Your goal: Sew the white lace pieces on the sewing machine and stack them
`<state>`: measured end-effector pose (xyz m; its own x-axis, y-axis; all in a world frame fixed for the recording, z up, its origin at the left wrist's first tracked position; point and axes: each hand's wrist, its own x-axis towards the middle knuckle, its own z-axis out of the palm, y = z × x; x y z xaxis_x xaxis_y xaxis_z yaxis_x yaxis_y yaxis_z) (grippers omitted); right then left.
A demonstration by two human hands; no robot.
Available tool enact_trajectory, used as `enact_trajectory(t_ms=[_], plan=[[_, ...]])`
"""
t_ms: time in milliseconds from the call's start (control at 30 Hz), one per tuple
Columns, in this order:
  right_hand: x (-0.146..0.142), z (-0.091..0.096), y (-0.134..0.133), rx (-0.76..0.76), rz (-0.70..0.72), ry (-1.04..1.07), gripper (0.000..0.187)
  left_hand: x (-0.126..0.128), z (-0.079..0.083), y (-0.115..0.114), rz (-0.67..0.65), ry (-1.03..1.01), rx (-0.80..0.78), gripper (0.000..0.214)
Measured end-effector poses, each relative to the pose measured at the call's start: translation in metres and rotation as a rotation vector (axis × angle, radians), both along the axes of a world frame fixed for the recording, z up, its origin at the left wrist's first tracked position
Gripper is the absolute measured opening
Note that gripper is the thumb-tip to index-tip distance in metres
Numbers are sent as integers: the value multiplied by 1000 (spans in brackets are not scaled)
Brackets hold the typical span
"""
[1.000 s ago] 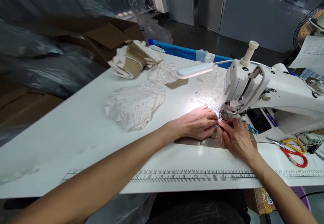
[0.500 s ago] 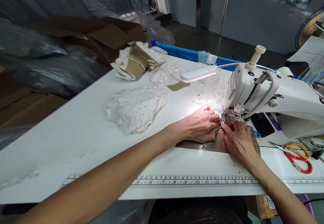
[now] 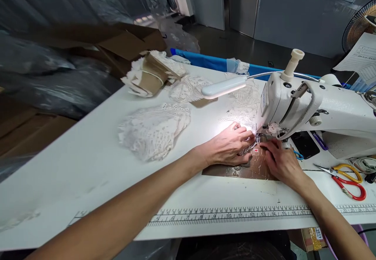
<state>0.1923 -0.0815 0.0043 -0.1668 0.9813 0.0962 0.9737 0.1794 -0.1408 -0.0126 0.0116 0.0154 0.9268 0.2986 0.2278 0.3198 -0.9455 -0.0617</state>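
One sewing machine [image 3: 342, 109] and one pair of scissors [image 3: 335, 172] sat near your right hand [image 3: 280, 160]; your left hand [image 3: 230, 145] partly hid some lace [image 3: 248, 148]; whether either grip was clamped, I couldn't tell.

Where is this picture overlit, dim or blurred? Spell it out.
Head view, middle: glare whitens the table beside the left hand, below the lamp; head view, left: the grey plastic looks dim and smeared; head view, right: the scissors look fairly crisp.

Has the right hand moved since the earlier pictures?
Yes: the right hand has shifted slightly rightward, away from the presser foot.
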Motion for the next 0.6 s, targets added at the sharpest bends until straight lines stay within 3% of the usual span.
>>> enact_trajectory(t_ms=[167,267,433,600], plan=[[23,8,7,10,65,245,26,-1,-1,4,-3,16,7,27],[27,9,11,17,67,233,34,-1,-2,5,6,13,3,26],[28,-4,20,95,-48,157,39,-1,-3,5,-3,-1,-4,28],[27,-8,15,99,-23,184,39,-2,-3,4,10,5,10,32]])
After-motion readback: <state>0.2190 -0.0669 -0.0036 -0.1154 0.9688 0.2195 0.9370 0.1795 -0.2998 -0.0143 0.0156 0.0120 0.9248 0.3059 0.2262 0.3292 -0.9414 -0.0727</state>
